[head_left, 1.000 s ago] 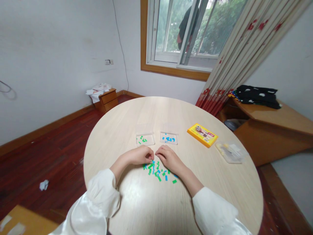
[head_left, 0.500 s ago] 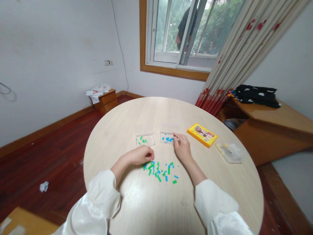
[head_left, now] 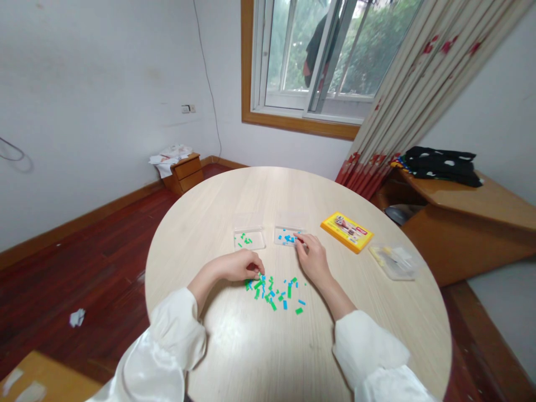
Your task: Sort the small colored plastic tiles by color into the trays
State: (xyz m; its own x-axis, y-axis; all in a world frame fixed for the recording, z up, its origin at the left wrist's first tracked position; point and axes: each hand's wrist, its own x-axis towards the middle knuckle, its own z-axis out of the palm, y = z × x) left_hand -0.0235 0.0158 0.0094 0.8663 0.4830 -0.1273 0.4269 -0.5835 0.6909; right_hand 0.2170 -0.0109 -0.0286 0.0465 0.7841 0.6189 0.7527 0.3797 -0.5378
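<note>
My right hand (head_left: pixel 312 255) is at the right corner of the clear right box (head_left: pixel 276 235), where only blue pieces show, while the left box (head_left: pixel 257 239) beside it shows only green ones; I judge they stand side by side so the colours stay apart, both within short reach of the mixed pile (head_left: pixel 273 306) spread nearer me on the table (head_left: pixel 251 357). The yellow box (head_left: pixel 347 231) sits off to the right, probably to leave my elbows room. My left hand (head_left: pixel 242 264) is low at the pile's far left edge, wrist bent inward, its fingers curled towards the thumb; my right forearm slants forward and inward, its fingers bent at the box rim, and I cannot tell whether either set pinches a piece
</note>
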